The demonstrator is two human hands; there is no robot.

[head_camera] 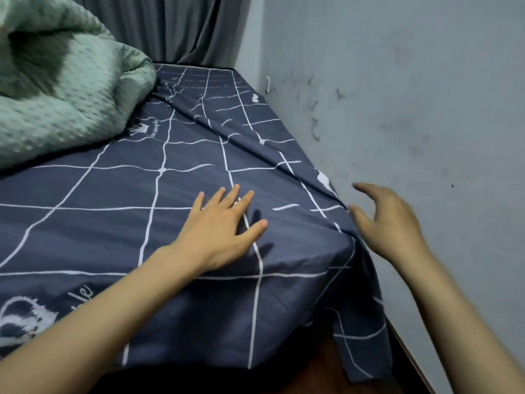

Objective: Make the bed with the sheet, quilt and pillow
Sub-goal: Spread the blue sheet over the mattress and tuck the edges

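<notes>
A dark blue sheet with a white grid pattern covers the bed, wrinkled along the wall side, and its near right corner hangs loose over the mattress edge. My left hand lies flat on the sheet near that corner, fingers spread. My right hand hovers beside the bed's right edge close to the wall, fingers loosely spread, holding nothing. A pale green dotted quilt is bunched in a heap at the far left of the bed. No pillow is in view.
A grey-blue scuffed wall runs tight along the bed's right side. Grey curtains hang behind the head of the bed. Dark wooden floor or bed frame shows below the hanging sheet corner.
</notes>
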